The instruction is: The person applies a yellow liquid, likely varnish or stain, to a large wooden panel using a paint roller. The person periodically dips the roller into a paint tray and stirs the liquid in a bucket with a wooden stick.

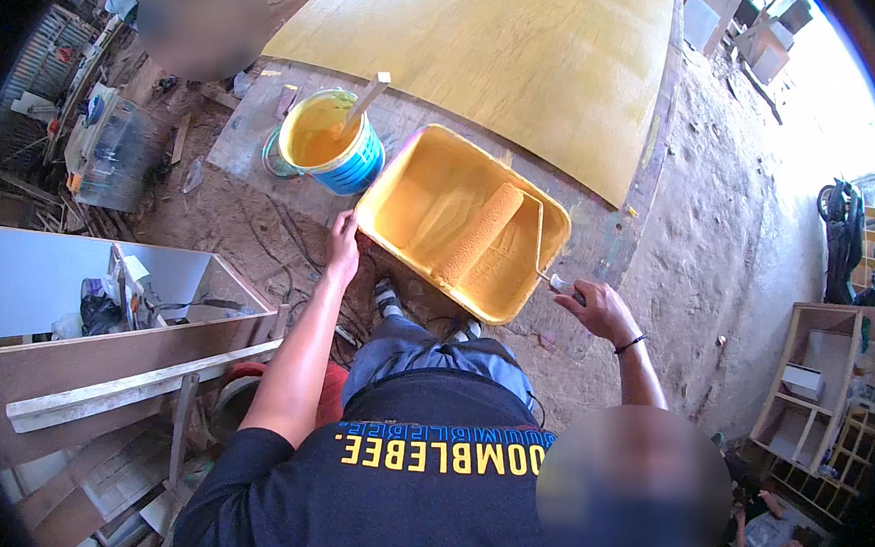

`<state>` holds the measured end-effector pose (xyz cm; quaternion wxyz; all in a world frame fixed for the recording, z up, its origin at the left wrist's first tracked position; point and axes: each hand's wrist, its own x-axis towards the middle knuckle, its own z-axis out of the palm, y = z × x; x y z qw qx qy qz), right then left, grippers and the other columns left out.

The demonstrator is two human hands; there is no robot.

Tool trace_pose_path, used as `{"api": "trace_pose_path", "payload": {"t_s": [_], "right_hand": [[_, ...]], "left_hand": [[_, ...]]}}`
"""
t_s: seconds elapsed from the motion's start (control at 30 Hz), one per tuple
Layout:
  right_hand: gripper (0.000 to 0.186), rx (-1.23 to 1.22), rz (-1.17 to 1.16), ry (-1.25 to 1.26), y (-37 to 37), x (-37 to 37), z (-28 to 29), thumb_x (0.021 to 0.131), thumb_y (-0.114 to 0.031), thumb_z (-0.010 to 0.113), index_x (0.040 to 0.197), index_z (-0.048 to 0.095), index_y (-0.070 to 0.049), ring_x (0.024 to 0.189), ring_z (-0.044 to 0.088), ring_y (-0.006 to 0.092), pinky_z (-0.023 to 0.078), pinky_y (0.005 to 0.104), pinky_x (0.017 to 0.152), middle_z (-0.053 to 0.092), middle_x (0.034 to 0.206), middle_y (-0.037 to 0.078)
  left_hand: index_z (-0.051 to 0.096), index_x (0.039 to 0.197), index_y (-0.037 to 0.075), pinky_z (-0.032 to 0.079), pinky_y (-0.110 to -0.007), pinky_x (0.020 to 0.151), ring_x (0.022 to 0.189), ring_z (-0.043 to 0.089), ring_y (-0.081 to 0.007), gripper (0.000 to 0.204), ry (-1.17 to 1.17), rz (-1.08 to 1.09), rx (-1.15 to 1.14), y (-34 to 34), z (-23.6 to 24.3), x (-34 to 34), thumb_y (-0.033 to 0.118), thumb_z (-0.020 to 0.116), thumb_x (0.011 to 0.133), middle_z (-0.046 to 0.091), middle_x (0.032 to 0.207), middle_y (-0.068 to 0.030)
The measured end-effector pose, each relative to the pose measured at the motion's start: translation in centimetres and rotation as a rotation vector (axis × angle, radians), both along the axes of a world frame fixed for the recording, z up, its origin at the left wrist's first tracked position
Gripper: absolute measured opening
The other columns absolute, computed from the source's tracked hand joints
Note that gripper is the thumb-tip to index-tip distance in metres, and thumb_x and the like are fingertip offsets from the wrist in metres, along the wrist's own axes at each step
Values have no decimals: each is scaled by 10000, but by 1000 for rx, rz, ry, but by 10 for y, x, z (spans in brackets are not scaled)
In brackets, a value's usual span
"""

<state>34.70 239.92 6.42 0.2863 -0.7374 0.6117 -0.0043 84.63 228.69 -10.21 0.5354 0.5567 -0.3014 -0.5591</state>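
A deep paint tray (pixel 413 187), coated inside with yellow-orange paint, is in front of me, tilted in the view. My left hand (pixel 342 246) is closed on its near left corner. Inside the tray lies a paint roller (pixel 480 234) with a paint-soaked sleeve and a bent wire frame. My right hand (pixel 597 311) wraps round the roller's handle, beyond the tray's right edge. Just left of the tray stands a blue paint bucket (pixel 356 166) holding yellow paint, with a wooden stick (pixel 370 97) leaning in it.
A large yellow-painted board (pixel 510 67) lies beyond the tray on a worn, paint-stained panel (pixel 241 131). Cables run over the dirt floor near my feet. A wooden box (pixel 153 336) and a plank (pixel 120 389) are at left, an open shelf unit (pixel 807 371) at right.
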Motion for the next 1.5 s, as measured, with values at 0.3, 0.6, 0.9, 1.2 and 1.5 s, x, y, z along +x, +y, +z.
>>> {"api": "trace_pose_path", "payload": {"t_s": [0.3,0.6,0.9,1.2,1.5], "right_hand": [[521,-51,-112,-54,-19,55,8,956,-520,593,886,636,-6,785,660,425,504,504,687,666,780,230],[546,-59,-163,-14,-56,93,-4,959,-537,576,893,634,1,829,667,437,516,520,728,681,833,255],[598,-64,-116,27,-95,114,-34,970,-575,521,919,658,5,862,680,452,523,537,773,690,864,282],[616,-26,-120,45,-105,124,-36,979,-573,506,949,651,25,888,684,450,527,537,788,693,882,289],[599,14,-137,77,-66,99,-26,975,-578,513,960,626,11,860,685,442,532,527,753,694,870,274]], "left_hand": [[633,1097,127,470,-234,599,688,566,-71,218,60,-29,95,-63,-2,-43,320,551,1039,621,854,32],[587,1069,65,509,-312,840,935,611,-143,214,86,21,-53,-48,-27,-27,270,615,1016,649,1037,-48],[572,1094,81,597,-341,790,874,696,-172,198,186,-114,90,-48,0,-29,267,584,1028,684,990,-50],[564,1107,78,603,-343,730,812,699,-171,234,136,-151,93,-50,0,-25,300,563,1035,689,995,-61],[551,1123,68,597,-347,758,834,697,-177,238,134,-148,103,-50,9,-28,291,547,1042,687,986,-70]]}}
